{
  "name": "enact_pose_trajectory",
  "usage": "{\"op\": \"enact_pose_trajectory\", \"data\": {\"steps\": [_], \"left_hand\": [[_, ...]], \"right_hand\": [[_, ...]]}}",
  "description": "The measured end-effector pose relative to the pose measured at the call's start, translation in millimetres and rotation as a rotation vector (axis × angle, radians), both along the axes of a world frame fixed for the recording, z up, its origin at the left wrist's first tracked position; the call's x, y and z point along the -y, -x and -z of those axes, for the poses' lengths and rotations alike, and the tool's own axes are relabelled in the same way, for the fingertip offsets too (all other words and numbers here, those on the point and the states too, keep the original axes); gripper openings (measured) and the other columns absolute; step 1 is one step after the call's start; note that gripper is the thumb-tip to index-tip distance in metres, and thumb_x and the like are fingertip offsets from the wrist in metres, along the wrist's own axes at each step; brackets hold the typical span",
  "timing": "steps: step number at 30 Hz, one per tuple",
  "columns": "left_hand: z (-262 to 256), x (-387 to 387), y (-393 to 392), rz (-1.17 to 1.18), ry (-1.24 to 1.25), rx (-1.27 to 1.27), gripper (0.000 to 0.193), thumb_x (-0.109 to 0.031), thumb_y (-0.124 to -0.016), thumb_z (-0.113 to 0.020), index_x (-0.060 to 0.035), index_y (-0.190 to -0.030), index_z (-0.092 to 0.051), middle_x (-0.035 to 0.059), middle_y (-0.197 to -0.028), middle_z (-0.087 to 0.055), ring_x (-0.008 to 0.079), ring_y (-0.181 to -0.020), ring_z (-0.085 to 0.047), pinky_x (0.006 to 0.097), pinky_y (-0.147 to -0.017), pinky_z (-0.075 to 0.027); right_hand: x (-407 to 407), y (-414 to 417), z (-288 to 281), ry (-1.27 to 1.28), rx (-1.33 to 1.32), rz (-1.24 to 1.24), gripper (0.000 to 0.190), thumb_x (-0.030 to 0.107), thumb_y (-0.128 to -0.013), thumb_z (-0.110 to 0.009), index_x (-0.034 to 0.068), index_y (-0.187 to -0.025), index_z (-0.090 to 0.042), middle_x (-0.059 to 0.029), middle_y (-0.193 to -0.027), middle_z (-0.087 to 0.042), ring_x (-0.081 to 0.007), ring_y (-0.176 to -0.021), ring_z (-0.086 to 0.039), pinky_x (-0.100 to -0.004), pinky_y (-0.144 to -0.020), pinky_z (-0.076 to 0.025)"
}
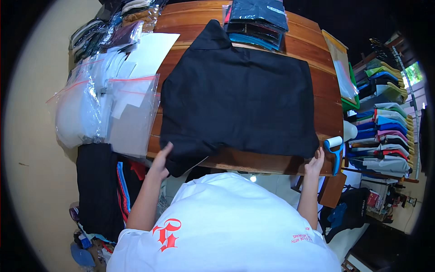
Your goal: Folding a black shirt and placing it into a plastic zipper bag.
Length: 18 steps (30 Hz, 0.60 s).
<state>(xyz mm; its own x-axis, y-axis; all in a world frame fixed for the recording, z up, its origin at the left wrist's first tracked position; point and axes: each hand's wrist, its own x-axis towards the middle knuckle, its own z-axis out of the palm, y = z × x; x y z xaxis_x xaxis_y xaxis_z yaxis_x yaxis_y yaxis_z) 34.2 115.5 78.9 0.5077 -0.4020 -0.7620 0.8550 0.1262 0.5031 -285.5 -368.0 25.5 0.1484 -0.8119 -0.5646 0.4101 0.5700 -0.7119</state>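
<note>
A black garment (pixel 238 102) lies spread over the wooden table (pixel 328 129), with one narrower part pointing to the far edge and its lower left corner hanging past the near edge. My left hand (pixel 162 161) is at that lower left corner, thumb up against the cloth; whether it grips the fabric cannot be told. At the garment's lower right corner, my right hand (pixel 315 163) touches the edge of the cloth with its fingertips; a hold there is not plain either. A lint roller (pixel 334 149) with a blue handle lies just right of my right hand.
Clear plastic bags (pixel 132 125) and white sheets (pixel 153 51) cover the table's left side. Bagged garments (pixel 258 20) are stacked at the far edge. Folded black cloth (pixel 97 187) is at lower left. Shirts on hangers (pixel 390 136) fill a rack at right, beyond a green crate (pixel 351 102).
</note>
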Motion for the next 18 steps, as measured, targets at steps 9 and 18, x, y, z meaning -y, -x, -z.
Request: {"op": "enact_pose_trajectory", "data": {"steps": [9, 18], "left_hand": [[-7.0, -26.0, 2.0, 0.008, -0.059, 0.258, 0.057, -0.032, -0.101, -0.059, -0.0005, -0.146, -0.042, 0.0143, -0.137, -0.059, 0.0261, -0.125, -0.058, 0.0414, -0.107, -0.046], [20.1, -77.4, 23.3, 0.149, -0.175, 0.377, 0.053, -0.026, -0.103, -0.056, -0.0014, -0.148, -0.042, 0.0114, -0.145, -0.053, 0.0238, -0.132, -0.052, 0.0390, -0.112, -0.038]], "right_hand": [[-6.7, 8.7, -44.2, 0.196, -0.544, -0.773, 0.048, 0.021, -0.093, -0.069, 0.006, -0.135, -0.052, -0.0139, -0.124, -0.065, -0.0262, -0.110, -0.065, -0.0396, -0.093, -0.052], [-15.1, 38.7, -21.9, 0.141, -0.434, -0.722, 0.028, 0.011, -0.093, -0.068, 0.011, -0.110, -0.046, -0.0056, -0.101, -0.064, -0.0145, -0.080, -0.063, -0.0290, -0.054, -0.050]]}}
